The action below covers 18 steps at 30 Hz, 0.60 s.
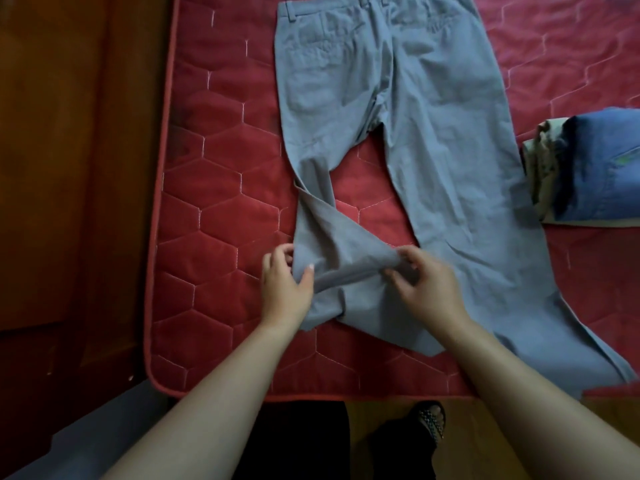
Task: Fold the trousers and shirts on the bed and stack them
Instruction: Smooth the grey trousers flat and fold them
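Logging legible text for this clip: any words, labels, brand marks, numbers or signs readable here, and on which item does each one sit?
None can be read.
grey trousers: no label or tag text shows on the waistband or pockets.
folded blue garment: one small green mark, too small and blurred to tell whether it is a logo or stitching.
red mattress: only quilted hexagon stitching, no print.

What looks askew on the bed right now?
The grey trousers lie flat except the left leg, which is twisted and bunched near the hem, held by the left hand and right hand. The right leg runs straight to the mattress edge.
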### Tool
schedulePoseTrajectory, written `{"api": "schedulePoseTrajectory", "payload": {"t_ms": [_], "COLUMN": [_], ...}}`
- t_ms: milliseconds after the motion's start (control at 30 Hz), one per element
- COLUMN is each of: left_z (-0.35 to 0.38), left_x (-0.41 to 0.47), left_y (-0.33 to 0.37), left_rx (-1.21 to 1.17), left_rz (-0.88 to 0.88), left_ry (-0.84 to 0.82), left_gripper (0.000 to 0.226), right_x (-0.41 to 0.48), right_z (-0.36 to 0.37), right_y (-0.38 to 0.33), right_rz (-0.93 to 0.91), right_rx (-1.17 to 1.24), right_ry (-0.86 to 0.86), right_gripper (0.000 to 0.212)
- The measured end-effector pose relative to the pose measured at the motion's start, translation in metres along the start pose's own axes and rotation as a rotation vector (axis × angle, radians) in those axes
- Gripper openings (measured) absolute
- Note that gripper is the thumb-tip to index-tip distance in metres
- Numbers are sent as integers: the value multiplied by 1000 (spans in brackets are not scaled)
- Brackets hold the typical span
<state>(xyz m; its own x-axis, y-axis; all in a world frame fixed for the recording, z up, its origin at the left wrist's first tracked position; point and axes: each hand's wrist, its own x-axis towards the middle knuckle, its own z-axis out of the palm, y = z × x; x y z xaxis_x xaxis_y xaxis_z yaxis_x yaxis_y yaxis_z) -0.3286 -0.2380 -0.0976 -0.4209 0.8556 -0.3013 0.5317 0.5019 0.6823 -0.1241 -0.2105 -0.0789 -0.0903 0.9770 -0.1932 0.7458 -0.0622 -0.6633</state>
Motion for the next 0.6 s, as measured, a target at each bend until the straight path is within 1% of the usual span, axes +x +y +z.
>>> {"api": "schedulePoseTrajectory", "payload": {"t_ms": [33, 67, 133, 167, 200, 233, 267, 300, 400, 433, 500, 600], "left_z": [0, 2, 9, 12, 15, 17, 15, 11, -18, -33, -65, -99], "left_x": [5, 11, 22, 25, 27, 29, 31, 33, 38, 42, 53, 76], "left_y": [10, 19, 32, 35, 36, 34, 33, 30, 19, 9, -21, -60], "left_rx": [-28, -48, -34, 2, 42, 63, 57, 16, -213, -231, -135, 131], "left_rz": [-10, -51, -209, -288, -334, -337, -319, -287, -130, -86, -85, -261], "left_ry": [32, 21, -118, -202, -259, -270, -252, -228, -126, -64, 49, 101], "left_gripper": [34, 35, 52, 59, 57, 46, 34, 29, 34, 36, 36, 35], "right_x": [-2, -5, -12, -14, -15, -14, -11, -6, 15, 23, 41, 69], "right_z": [3, 7, 15, 19, 22, 22, 22, 21, 21, 22, 29, 53], "right_y": [-3, -5, -7, -7, -6, -5, -3, -2, -2, -4, -10, -25], "right_rz": [-63, -114, -154, -146, -114, -57, 12, 74, 168, 178, 185, 173], "right_rx": [11, 14, 30, 56, 97, 149, 193, 214, 205, 197, 158, 117], "right_ry": [-75, -166, -331, -374, -378, -348, -296, -241, -152, -143, -157, -223], "right_gripper": [24, 28, 33, 32, 32, 32, 31, 28, 25, 24, 26, 36]}}
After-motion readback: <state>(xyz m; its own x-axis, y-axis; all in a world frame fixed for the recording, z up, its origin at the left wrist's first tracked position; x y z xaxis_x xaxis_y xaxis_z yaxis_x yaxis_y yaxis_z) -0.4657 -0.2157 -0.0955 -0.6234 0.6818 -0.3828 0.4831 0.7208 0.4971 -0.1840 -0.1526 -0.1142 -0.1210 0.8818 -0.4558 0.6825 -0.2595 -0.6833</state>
